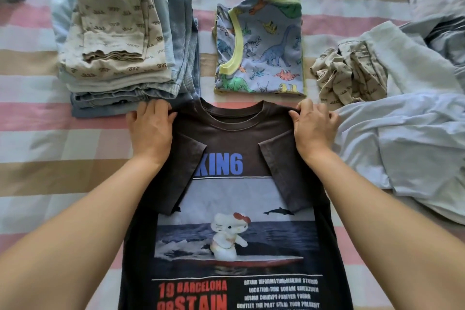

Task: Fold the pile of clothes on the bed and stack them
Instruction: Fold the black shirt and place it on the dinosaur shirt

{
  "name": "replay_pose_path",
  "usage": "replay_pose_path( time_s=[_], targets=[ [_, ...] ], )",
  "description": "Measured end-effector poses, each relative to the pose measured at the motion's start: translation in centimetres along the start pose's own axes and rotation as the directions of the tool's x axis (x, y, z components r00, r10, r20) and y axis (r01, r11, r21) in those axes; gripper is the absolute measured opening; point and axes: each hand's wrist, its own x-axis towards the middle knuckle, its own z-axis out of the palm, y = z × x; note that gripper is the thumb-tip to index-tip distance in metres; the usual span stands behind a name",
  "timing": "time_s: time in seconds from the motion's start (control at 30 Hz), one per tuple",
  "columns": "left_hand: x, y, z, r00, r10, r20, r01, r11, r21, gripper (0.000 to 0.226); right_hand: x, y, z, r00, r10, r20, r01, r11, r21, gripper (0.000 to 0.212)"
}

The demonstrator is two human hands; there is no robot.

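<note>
Your left hand [151, 128] and right hand [314, 128] each pinch a shoulder of the dark brown T-shirt [234, 133], fingers curled over the top edge on either side of the ribbed collar. The shirt lies flat, print up, in the middle of the bed [50, 158] and runs down toward the near edge. Both short sleeves are folded inward over the chest, and the left one covers the start of the blue lettering. The soft cotton sheet is striped pink, tan and white.

Toward the far left stands a squared stack of folded clothes [113, 33], with denim below and a beige patterned knit on top. It touches your left fingertips. Beside it lies a folded dinosaur-print top [261, 45] with yellow-green trim. At the right edge a crumpled beige garment [349, 75] and a rumpled pale blue shirt [402, 146] lie unfolded, the blue one just beside your right hand.
</note>
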Motion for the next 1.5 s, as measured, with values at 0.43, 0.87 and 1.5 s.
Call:
replay_pose_path(
  time_s=[0.43,0.87,1.5],
  targets=[
    [-8.4,3.4,-5.0,0.999,0.005,-0.04,-0.016,0.957,-0.288,0.032,-9.1,-0.1,-4.0,0.992,-0.033,-0.124,0.067,0.958,0.279,0.032],
    [-30.9,3.1,-7.6,0.948,0.154,0.278,-0.027,0.911,-0.412,0.031,-34.8,5.3,-3.9,0.954,-0.262,0.146,0.217,0.938,0.269,0.019],
    [-35.1,-0.3,-4.5,0.889,0.437,0.135,-0.404,0.889,-0.216,0.023,-36.0,8.4,-0.7,0.864,-0.499,-0.072,0.504,0.848,0.164,0.02]
  ],
)
